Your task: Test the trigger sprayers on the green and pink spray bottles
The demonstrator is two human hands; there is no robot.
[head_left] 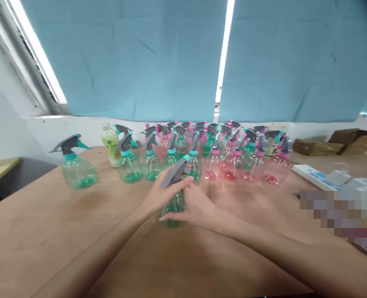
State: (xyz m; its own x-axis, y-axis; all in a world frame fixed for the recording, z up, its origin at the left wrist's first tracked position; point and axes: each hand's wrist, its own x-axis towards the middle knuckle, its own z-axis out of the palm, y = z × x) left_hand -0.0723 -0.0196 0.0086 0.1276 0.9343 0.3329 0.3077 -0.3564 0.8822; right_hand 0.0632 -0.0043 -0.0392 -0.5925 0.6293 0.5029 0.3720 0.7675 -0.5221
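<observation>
Both hands are on one green spray bottle (175,203) with a grey trigger head, held at the middle of the table's front part. My left hand (164,185) is closed round its neck, just under the head. Lower down, my right hand (198,203) wraps the clear green body, thumb across the front. The bottle's head leans up to the right; parts of its body are hidden behind the fingers. Behind it stand green spray bottles (130,167) and pink spray bottles (229,167) in rows. Another green spray bottle (79,171) stands apart at the left.
A pale green bottle with a white cap (110,145) stands behind the row at left. On the right lie a white power strip (313,176) with plugs and brown cardboard boxes (320,147). The wooden table (40,223) meets a wall with blue blinds (146,62).
</observation>
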